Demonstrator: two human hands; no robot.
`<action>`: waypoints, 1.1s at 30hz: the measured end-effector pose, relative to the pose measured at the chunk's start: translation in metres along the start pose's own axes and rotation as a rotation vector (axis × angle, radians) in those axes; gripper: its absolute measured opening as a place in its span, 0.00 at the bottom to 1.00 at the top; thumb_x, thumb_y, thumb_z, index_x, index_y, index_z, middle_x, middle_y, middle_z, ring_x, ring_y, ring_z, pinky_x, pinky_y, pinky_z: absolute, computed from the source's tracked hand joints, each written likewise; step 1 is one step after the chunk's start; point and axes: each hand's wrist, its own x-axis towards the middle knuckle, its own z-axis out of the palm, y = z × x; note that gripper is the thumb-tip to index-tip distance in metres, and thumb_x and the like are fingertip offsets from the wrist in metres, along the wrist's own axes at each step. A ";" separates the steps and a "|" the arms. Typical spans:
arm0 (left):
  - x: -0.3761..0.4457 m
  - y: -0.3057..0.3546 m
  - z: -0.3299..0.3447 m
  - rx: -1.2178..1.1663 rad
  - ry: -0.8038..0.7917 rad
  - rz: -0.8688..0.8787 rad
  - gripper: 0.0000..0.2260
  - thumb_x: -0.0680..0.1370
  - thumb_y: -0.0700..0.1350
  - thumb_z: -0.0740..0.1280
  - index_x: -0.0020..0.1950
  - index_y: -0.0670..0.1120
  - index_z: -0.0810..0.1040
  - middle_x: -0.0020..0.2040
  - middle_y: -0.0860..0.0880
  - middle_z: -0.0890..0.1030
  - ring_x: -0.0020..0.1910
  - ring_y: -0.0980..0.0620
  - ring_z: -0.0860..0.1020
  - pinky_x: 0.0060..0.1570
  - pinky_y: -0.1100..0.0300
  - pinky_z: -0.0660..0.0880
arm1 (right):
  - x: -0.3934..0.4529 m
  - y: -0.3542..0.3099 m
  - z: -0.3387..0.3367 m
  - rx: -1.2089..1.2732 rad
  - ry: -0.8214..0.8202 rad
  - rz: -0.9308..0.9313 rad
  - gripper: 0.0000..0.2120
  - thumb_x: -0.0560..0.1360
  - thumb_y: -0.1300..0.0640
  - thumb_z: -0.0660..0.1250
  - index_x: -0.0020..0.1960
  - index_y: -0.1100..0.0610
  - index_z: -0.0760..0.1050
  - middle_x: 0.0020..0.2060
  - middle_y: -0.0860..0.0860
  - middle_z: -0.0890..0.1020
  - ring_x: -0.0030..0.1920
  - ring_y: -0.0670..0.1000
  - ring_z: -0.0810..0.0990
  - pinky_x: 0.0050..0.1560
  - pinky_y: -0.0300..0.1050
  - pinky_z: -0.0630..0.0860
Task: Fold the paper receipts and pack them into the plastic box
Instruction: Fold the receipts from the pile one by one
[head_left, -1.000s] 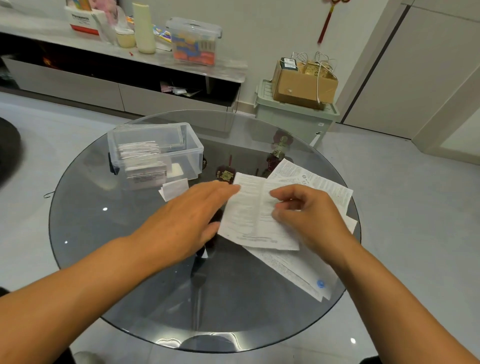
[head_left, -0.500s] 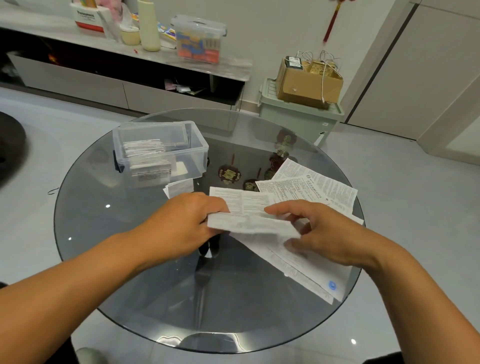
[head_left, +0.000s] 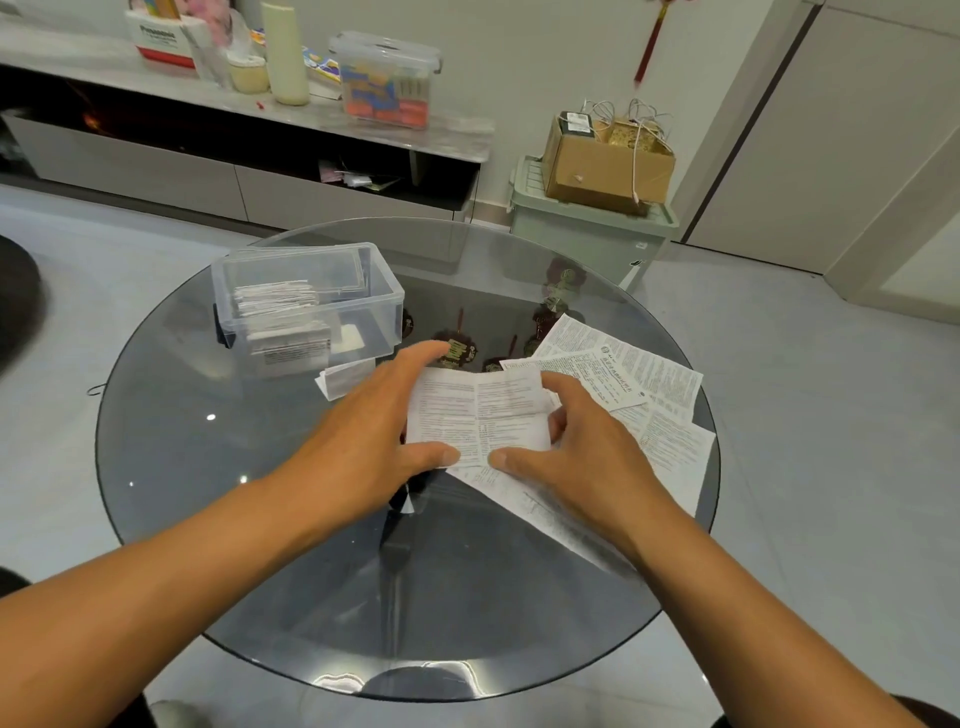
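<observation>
Both hands hold one white printed paper receipt (head_left: 478, 413), folded over, above the round dark glass table (head_left: 208, 467). Head view, only one: my left hand (head_left: 374, 441) grips the receipt's left edge, thumb pressed on the near left corner, fingers curled behind the far side. My right hand (head_left: 576, 457) grips the right edge, thumb on the near edge almost meeting the left thumb, index finger curled over the top right corner. A vertical crease runs down the middle of the receipt.

Under and beside my right hand lies a loose pile of unfolded white receipts (head_left: 639, 384), fanned out toward the table's right rim; my right wrist covers part of it. A small folded white slip (head_left: 345, 376) lies on the glass just beyond my left hand, touching the front of the clear plastic box (head_left: 306, 306). That box sits open on the far left of the table, with a stack of folded receipts (head_left: 280, 317) packed in its left half; right half mostly bare.

Beyond the table: pale green lidded storage bin (head_left: 587, 234) with a brown cardboard box (head_left: 608, 166) on top, and a long low shelf unit (head_left: 260, 119) carrying a lidded clear container (head_left: 387, 78) and a cream bottle (head_left: 284, 52).
</observation>
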 end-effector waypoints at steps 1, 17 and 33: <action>0.000 -0.001 0.000 0.035 0.021 0.014 0.42 0.71 0.54 0.79 0.76 0.66 0.55 0.69 0.58 0.70 0.62 0.54 0.74 0.61 0.52 0.77 | 0.000 -0.001 -0.001 -0.015 0.000 0.008 0.37 0.69 0.41 0.78 0.71 0.35 0.62 0.47 0.33 0.76 0.52 0.43 0.79 0.56 0.51 0.79; 0.004 -0.010 0.000 0.388 -0.185 0.258 0.18 0.84 0.59 0.58 0.73 0.62 0.72 0.75 0.58 0.70 0.73 0.53 0.66 0.72 0.53 0.64 | -0.002 -0.004 -0.012 0.291 0.017 0.119 0.19 0.79 0.38 0.67 0.49 0.54 0.81 0.43 0.48 0.86 0.43 0.47 0.84 0.49 0.48 0.77; 0.005 -0.020 -0.015 0.293 -0.071 0.404 0.11 0.81 0.55 0.66 0.58 0.56 0.85 0.62 0.58 0.82 0.59 0.56 0.77 0.56 0.66 0.70 | -0.011 -0.010 0.005 -0.197 -0.163 -0.309 0.14 0.85 0.50 0.59 0.64 0.46 0.81 0.66 0.38 0.79 0.65 0.41 0.72 0.70 0.50 0.69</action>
